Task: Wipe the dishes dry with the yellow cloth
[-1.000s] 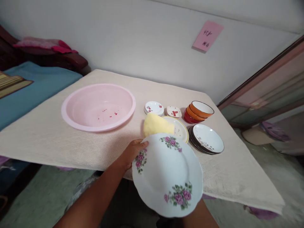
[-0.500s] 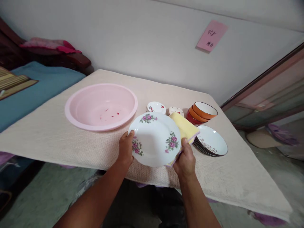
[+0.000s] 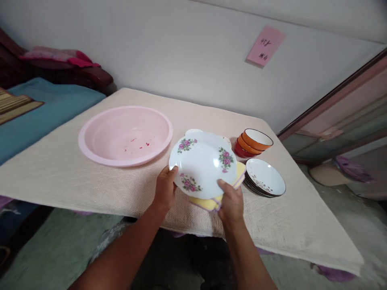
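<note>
A white plate (image 3: 202, 165) with pink rose clusters is held up over the near part of the table, its face toward me. My left hand (image 3: 165, 187) is closed on its left rim, thumb on top. At its lower right edge my right hand (image 3: 232, 201) grips the plate, thumb on the face. A yellow cloth (image 3: 203, 202) with a purple border lies behind the plate, pinched under it by my right hand. The plate hides most of the small dishes (image 3: 193, 131) behind it.
A pink basin (image 3: 127, 159) with red marks inside stands at left. Stacked orange and red bowls (image 3: 256, 141) and a stack of dark-rimmed plates (image 3: 266, 175) stand at right. A pink note (image 3: 265, 46) is stuck on the wall.
The plate has turned and shifted slightly up and right. The yellow cloth has gone from beside the plate to mostly behind and below it. My right thumb now rests on the plate's face.
</note>
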Demonstrator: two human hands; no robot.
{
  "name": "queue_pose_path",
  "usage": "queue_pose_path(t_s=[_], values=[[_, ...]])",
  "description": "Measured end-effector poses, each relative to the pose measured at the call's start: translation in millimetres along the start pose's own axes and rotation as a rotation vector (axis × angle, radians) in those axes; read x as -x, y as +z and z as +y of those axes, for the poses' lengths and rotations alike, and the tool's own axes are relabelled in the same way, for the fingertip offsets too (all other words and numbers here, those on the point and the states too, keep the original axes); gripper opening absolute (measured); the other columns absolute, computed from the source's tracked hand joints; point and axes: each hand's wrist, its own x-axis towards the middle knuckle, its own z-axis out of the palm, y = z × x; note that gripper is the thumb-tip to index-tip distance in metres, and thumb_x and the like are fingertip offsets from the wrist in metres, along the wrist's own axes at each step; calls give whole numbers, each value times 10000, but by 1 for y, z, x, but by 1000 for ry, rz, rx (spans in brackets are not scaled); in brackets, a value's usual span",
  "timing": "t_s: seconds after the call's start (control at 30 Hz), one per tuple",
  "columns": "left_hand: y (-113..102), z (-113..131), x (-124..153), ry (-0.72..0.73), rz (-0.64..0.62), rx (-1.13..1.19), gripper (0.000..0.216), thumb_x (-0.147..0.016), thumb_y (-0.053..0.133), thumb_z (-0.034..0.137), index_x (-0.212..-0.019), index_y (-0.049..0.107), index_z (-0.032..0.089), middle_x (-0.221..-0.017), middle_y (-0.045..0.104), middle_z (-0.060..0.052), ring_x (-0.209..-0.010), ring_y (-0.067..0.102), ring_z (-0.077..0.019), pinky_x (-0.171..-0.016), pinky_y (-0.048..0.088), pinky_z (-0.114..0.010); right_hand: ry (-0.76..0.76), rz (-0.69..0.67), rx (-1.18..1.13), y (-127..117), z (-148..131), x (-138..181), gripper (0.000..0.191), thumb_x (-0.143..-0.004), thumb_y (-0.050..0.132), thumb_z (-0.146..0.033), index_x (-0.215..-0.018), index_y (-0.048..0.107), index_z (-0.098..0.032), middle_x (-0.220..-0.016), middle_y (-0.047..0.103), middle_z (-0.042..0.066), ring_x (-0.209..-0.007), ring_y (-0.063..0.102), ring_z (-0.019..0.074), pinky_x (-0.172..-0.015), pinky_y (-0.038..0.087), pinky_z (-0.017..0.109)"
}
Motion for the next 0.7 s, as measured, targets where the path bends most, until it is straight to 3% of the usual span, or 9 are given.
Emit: queue_pose_path(t_s=[0.1,0.2,0.33,0.53,0.6,0.7], values=[[-7,12,-4,-96,-123,21,307,-747,646,389,-910,650,129,-847,699,-72,-754,642,-188,-638,480,-264,-16,10,7,-12,-12,-10,581,-630,665,-126,-1201,577,-190,-966,721,30,-813,681,196,-774,545,325],[-13,20,-6,-165,-135,-42,361,-710,683,402,-944,666,126,-828,710,-85,-711,652,-210,-653,496,-310,98,-52,19,-17,-15,-10,581,-607,684,-135,-1180,592,-166,-882,729,41,-745,683,207,-691,555,321],[-15,16,-5,-132,-10,-88,360,-677,723,381,-941,668,143,-774,711,-60,-633,640,-192,-633,503,-328,185,-84,-11,-10,-11,-6,551,-634,704,-175,-1173,591,-153,-865,729,50,-731,685,213,-684,558,338],[-8,0,-8,38,232,17,404,-719,675,405,-1036,638,158,-936,711,-68,-757,658,-188,-700,506,-308,290,-134,-86,19,14,19,575,-663,727,-228,-1209,547,-201,-949,724,38,-815,690,219,-795,547,385],[-5,-3,-7,86,261,25,407,-748,640,427,-1067,620,174,-978,703,-65,-800,659,-188,-719,505,-302,342,-159,-79,31,27,34,578,-660,734,-219,-1205,542,-208,-998,715,40,-850,686,217,-803,548,373],[0,-7,0,96,206,-50,415,-778,602,461,-1081,614,179,-974,700,-67,-832,657,-190,-721,500,-290,380,-154,-108,40,41,47,597,-668,728,-205,-1228,520,-223,-1052,701,34,-918,672,215,-835,543,366]])
